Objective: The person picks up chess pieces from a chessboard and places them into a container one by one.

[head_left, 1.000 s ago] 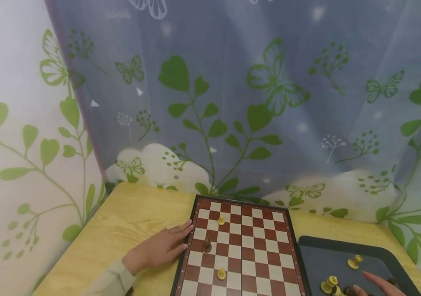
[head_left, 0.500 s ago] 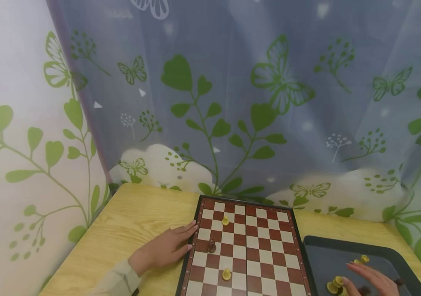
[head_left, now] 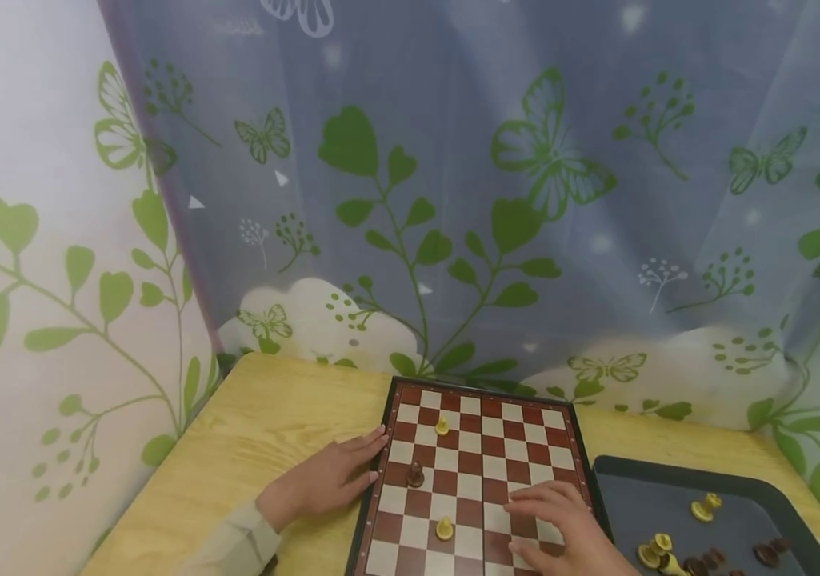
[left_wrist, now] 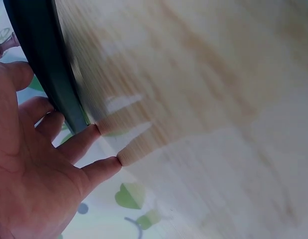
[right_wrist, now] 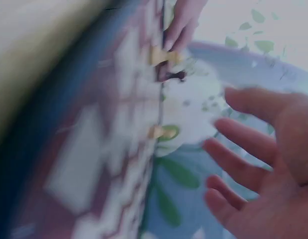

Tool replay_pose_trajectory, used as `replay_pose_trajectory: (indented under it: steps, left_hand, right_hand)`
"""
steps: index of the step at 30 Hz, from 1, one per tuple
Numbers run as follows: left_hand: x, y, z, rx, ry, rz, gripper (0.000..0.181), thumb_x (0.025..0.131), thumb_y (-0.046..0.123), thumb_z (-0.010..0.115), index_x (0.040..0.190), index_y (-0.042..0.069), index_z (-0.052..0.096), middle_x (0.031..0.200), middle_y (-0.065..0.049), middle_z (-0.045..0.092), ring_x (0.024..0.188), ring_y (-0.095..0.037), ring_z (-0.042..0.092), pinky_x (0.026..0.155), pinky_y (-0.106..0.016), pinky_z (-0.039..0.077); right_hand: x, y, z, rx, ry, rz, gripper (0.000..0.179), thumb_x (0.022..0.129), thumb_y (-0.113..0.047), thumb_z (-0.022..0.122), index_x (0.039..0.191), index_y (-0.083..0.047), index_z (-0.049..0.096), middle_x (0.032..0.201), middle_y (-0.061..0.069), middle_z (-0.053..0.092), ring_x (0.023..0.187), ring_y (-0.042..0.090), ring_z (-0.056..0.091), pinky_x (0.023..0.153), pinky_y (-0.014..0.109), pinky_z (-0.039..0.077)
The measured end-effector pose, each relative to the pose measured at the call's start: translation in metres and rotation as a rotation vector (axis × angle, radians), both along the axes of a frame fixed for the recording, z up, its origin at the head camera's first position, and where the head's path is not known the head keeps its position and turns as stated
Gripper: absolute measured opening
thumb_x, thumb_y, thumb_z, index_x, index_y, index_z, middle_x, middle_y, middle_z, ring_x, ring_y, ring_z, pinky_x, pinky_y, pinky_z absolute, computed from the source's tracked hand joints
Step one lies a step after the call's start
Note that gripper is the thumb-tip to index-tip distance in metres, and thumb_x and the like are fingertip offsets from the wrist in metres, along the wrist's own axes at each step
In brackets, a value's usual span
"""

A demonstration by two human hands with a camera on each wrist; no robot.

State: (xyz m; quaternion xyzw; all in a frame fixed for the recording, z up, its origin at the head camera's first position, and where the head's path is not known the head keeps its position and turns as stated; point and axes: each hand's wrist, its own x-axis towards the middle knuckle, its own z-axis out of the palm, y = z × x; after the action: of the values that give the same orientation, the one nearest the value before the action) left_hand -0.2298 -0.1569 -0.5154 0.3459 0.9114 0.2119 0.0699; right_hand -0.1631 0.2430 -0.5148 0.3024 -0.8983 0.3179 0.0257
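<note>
A red-and-white chessboard (head_left: 503,440) with a black frame carries two yellow pawns, the far pawn (head_left: 442,426) and the near pawn (head_left: 444,529). Between them stands a dark brown chess piece (head_left: 415,474), all on the left half. My left hand (head_left: 323,484) rests by the board's left edge, fingertips at the frame; the left wrist view shows the fingers spread along the dark board edge (left_wrist: 47,55). Over the right half hovers my right hand (head_left: 561,532), fingers apart and slightly bent. In the right wrist view that hand (right_wrist: 273,149) has nothing between its fingers.
Right of the board sits a dark grey tray (head_left: 698,470) with a yellow chess piece (head_left: 706,507) and several other yellow and brown ones. The wooden table (head_left: 287,400) extends to the left. A patterned curtain (head_left: 446,200) hangs right behind the board.
My right hand has moved left from over the tray to above the board's right half, uncovering the pieces in the tray. The left hand has kept its place at the board's edge.
</note>
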Motion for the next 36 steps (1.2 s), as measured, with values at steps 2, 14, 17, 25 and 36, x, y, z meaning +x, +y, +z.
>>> replay_pose_trajectory:
  steps: [2, 14, 17, 25, 36]
  left_hand:
    - [0.000, 0.000, 0.000, 0.000, -0.004, -0.004, 0.058, 0.111, 0.037, 0.040, 0.159, 0.005, 0.033, 0.167, -0.012, 0.026, 0.148, -0.037, 0.036, 0.110, -0.071, 0.034]
    - [-0.004, -0.001, -0.003, -0.010, -0.010, 0.008, 0.059, 0.111, 0.038, 0.039, 0.160, 0.007, 0.032, 0.168, -0.010, 0.025, 0.149, -0.035, 0.035, 0.110, -0.072, 0.032]
    - [-0.003, -0.001, -0.003, -0.008, -0.015, 0.006, 0.059, 0.111, 0.039, 0.039, 0.160, 0.007, 0.032, 0.168, -0.010, 0.025, 0.149, -0.035, 0.035, 0.110, -0.072, 0.032]
    - [-0.002, -0.001, -0.001, -0.022, 0.006, 0.020, 0.058, 0.111, 0.039, 0.039, 0.160, 0.008, 0.032, 0.168, -0.008, 0.024, 0.149, -0.034, 0.035, 0.111, -0.072, 0.032]
    - [-0.003, -0.001, -0.002, -0.014, -0.025, 0.013, 0.059, 0.111, 0.040, 0.039, 0.160, 0.008, 0.031, 0.168, -0.008, 0.024, 0.150, -0.033, 0.034, 0.111, -0.072, 0.031]
  right_hand:
    - [-0.019, -0.003, -0.018, 0.041, -0.120, 0.093, 0.036, 0.094, -0.040, 0.072, 0.129, -0.031, 0.068, 0.133, -0.003, 0.063, 0.122, 0.024, 0.044, 0.087, 0.051, 0.050]
    - [-0.032, -0.071, 0.013, 0.024, -0.465, 0.179, 0.036, 0.095, -0.039, 0.072, 0.129, -0.027, 0.070, 0.133, -0.005, 0.061, 0.125, 0.025, 0.044, 0.092, 0.036, 0.053]
    - [-0.047, -0.067, -0.022, 0.031, -0.418, 0.219, 0.030, 0.095, -0.049, 0.070, 0.122, -0.037, 0.071, 0.131, -0.014, 0.060, 0.122, 0.014, 0.043, 0.092, 0.031, 0.051]
    - [-0.066, -0.063, -0.058, 0.082, -0.373, 0.231, 0.030, 0.092, -0.061, 0.065, 0.118, -0.047, 0.070, 0.132, -0.019, 0.060, 0.125, 0.016, 0.043, 0.095, 0.037, 0.051]
    - [-0.066, -0.061, -0.056, 0.088, -0.319, 0.192, 0.028, 0.093, -0.062, 0.063, 0.112, -0.044, 0.073, 0.128, -0.022, 0.062, 0.122, 0.012, 0.046, 0.098, 0.037, 0.051]
